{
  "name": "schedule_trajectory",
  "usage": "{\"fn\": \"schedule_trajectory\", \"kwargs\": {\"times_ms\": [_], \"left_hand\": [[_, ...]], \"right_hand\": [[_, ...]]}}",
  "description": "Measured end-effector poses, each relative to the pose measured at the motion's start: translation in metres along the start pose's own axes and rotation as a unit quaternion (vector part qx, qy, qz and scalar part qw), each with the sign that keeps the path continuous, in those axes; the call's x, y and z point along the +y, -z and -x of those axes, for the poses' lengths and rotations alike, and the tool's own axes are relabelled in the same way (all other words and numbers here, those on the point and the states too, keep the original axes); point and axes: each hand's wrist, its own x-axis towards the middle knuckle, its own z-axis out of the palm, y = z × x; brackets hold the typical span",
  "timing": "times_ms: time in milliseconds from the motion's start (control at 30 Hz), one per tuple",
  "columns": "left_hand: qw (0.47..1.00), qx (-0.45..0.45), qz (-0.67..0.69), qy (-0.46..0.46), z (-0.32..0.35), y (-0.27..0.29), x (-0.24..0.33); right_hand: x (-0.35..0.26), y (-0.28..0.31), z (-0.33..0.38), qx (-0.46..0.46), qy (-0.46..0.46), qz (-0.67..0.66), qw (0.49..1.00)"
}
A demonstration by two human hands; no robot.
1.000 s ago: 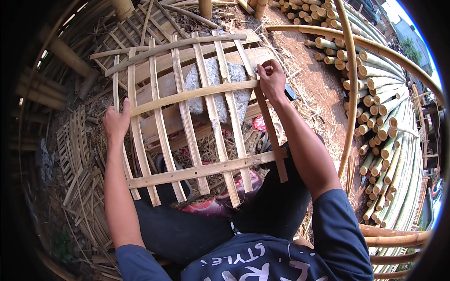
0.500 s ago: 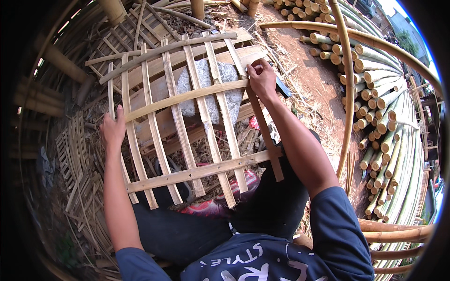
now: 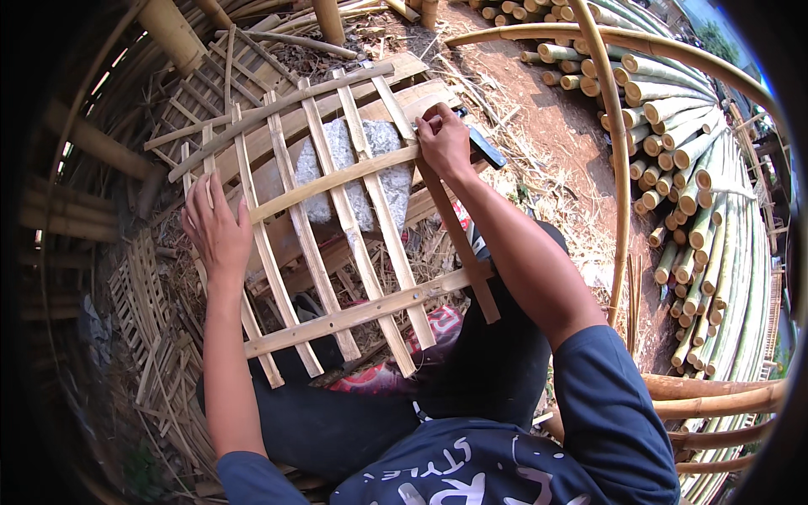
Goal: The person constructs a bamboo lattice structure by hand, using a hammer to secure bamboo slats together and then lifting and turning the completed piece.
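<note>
A bamboo slat panel (image 3: 337, 183) lies across a rough grey stone block (image 3: 380, 141), its near end over my lap. Its long slats are crossed by three strips. My left hand (image 3: 220, 225) rests on the panel's left side, its fingers stretched out over the outer slats. At the right end of the middle strip, the fingers of my right hand (image 3: 446, 141) are pinched together where the strip meets the edge slat; whatever is between the fingertips is too small to tell. Just beyond that hand lies a dark tool handle (image 3: 486, 150).
Cut bamboo poles (image 3: 699, 181) are stacked on the right, behind a curved upright pole (image 3: 617, 126). Wooden planks (image 3: 402, 69) lie under and behind the stone. Another slat panel (image 3: 202, 99) lies at the far left. Loose offcuts (image 3: 160, 370) cover the ground at left.
My left hand has loosened from the panel's left edge and now spreads over the outer slats. The right hand stays pinched at the same joint. The whole scene has shifted slightly left in view.
</note>
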Motion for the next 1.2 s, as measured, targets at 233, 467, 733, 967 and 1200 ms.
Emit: {"fn": "schedule_trajectory", "kwargs": {"times_ms": [233, 467, 733, 967, 1200], "left_hand": [[0.955, -0.026, 0.251, -0.158, -0.031, 0.021, 0.130], [0.930, -0.124, 0.232, -0.256, -0.027, -0.013, 0.189], [0.918, -0.165, 0.244, -0.266, -0.031, -0.017, 0.205], [0.920, -0.165, 0.242, -0.261, -0.027, -0.020, 0.205], [0.922, -0.169, 0.231, -0.260, -0.025, -0.020, 0.203]], "right_hand": [[0.000, 0.003, 0.003, -0.002, 0.001, -0.006, 1.000], [0.007, -0.004, 0.000, 0.008, -0.004, -0.003, 1.000], [-0.001, -0.001, 0.002, 0.000, -0.045, -0.025, 0.999], [-0.001, 0.004, -0.002, 0.077, -0.030, -0.056, 0.995], [-0.026, 0.038, 0.005, -0.028, 0.061, -0.021, 0.997]]}}
